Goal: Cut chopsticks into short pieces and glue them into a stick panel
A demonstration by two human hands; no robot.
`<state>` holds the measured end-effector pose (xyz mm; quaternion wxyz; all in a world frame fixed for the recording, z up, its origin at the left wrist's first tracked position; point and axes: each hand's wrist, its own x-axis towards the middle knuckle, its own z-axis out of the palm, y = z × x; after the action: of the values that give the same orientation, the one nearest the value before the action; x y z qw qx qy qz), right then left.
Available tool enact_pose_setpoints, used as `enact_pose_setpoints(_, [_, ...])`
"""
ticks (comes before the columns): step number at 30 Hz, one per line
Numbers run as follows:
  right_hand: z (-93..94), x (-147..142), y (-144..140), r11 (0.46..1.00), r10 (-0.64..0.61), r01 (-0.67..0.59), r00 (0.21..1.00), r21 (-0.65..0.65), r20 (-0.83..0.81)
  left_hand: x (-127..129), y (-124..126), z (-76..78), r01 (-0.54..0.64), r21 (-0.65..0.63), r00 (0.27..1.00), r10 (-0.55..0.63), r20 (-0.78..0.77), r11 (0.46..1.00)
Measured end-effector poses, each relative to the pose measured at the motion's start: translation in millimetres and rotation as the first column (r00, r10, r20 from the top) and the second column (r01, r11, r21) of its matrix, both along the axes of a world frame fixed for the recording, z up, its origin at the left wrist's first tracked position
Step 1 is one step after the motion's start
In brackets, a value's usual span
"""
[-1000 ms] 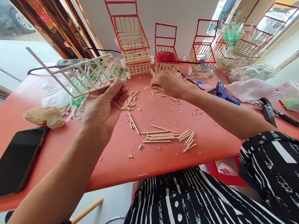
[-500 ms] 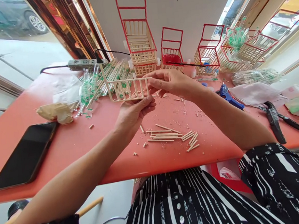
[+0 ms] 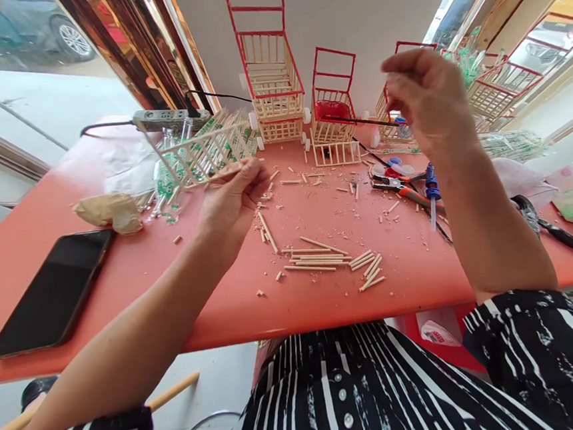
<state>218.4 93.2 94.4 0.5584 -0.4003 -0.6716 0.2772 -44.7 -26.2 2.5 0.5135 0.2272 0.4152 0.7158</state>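
My left hand is closed on the lower edge of a small ladder-like frame of pale wooden sticks, which tilts up to the left above the table. Raised at the right, my right hand has curled fingers, with thumb and fingertips drawn close together; anything between them is too small to make out. Below it stands a blue glue gun, partly hidden by my forearm. Cut wooden sticks lie in a small pile in front of me, amid scraps.
Miniature stick-built carts with red rims line the back, one holding a red object. Orange-handled pliers lie at right, black-handled cutters farther right. A phone and power strip are left, beside wrapped sticks.
My right hand has let go of the frame and swung up to the right. The left hand has shifted left and tilted the frame. The glue gun now points down.
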Motion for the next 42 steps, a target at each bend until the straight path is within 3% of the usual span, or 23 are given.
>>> enact_pose_setpoints(1, [4.0, 12.0, 1.0, 0.993, -0.083, 0.079, 0.996, 0.088, 0.035, -6.6, 1.7, 3.9, -0.043, 0.025, 0.999, 0.043, -0.005, 0.999])
enact_pose_setpoints(3, [9.1, 36.1, -1.4, 0.960, -0.254, 0.210, 0.932, 0.188, 0.260, -19.1, 4.1, 11.6, -0.110, 0.068, 0.994, 0.110, -0.004, 0.992])
enact_pose_setpoints(6, [10.2, 62.1, -15.2, 0.919, -0.395, 0.285, 0.669, 0.272, 0.630, -29.3, 5.7, 19.6, -0.159, 0.054, 0.987, 0.160, -0.013, 0.986])
enact_pose_setpoints(8, [7.0, 68.1, -27.3, 0.890, -0.454, 0.323, 0.568, 0.322, 0.686, -27.0, 5.3, 20.8, -0.161, 0.038, 0.987, 0.161, 0.004, 0.986])
enact_pose_setpoints(9, [4.3, 67.6, -33.3, 0.877, -0.480, 0.333, 0.565, 0.346, 0.671, -23.2, 4.5, 20.1, -0.149, 0.031, 0.989, 0.149, 0.018, 0.988])
enact_pose_setpoints(11, [-2.8, 61.4, -44.2, 0.871, -0.491, 0.330, 0.625, 0.364, 0.607, -12.0, 1.2, 17.1, -0.085, -0.001, 0.996, 0.085, 0.018, 0.996])
enact_pose_setpoints(13, [-11.8, 50.5, -53.5, 0.919, -0.392, 0.274, 0.722, 0.285, 0.570, 1.4, -3.9, 13.3, 0.000, -0.053, 1.000, 0.000, -0.011, 0.999])
enact_pose_setpoints(15, [-21.9, 38.1, -61.2, 0.983, -0.178, 0.118, 0.804, 0.141, 0.567, 14.2, -10.0, 9.9, 0.088, -0.089, 0.996, -0.091, -0.026, 0.992])
enact_pose_setpoints(17, [-32.5, 26.9, -66.8, 0.998, 0.033, -0.058, 0.837, 0.029, 0.546, 24.8, -15.8, 6.9, 0.164, -0.100, 0.986, -0.166, -0.011, 0.981])
enact_pose_setpoints(20, [-47.3, 16.4, -70.8, 0.984, 0.179, -0.148, 0.817, -0.102, 0.548, 35.8, -22.0, 1.8, 0.247, -0.108, 0.969, -0.248, 0.011, 0.963])
enact_pose_setpoints(24, [-62.6, 12.7, -71.6, 0.972, 0.226, -0.153, 0.823, -0.180, 0.521, 42.0, -25.7, -8.8, 0.316, -0.115, 0.948, -0.317, 0.016, 0.942])
enact_pose_setpoints(26, [-69.1, 10.2, -74.2, 0.954, 0.290, -0.214, 0.844, -0.212, 0.452, 43.5, -26.6, -14.6, 0.339, -0.098, 0.941, -0.339, 0.021, 0.936])
enact_pose_setpoints(30, [-81.4, -3.2, -86.9, 0.827, 0.490, -0.365, 0.840, -0.427, 0.232, 47.4, -28.4, -21.8, 0.391, -0.067, 0.921, -0.389, 0.031, 0.918])
enact_pose_setpoints(34, [-89.2, -19.0, -97.5, 0.772, 0.505, -0.418, 0.861, -0.479, 0.063, 52.2, -30.3, -20.3, 0.402, -0.079, 0.915, -0.402, 0.026, 0.912])
enact_pose_setpoints(42, [-93.6, -35.3, -101.7, 0.787, 0.431, -0.417, 0.899, -0.455, -0.077, 61.1, -32.1, -19.4, 0.391, -0.084, 0.920, -0.390, 0.038, 0.916])
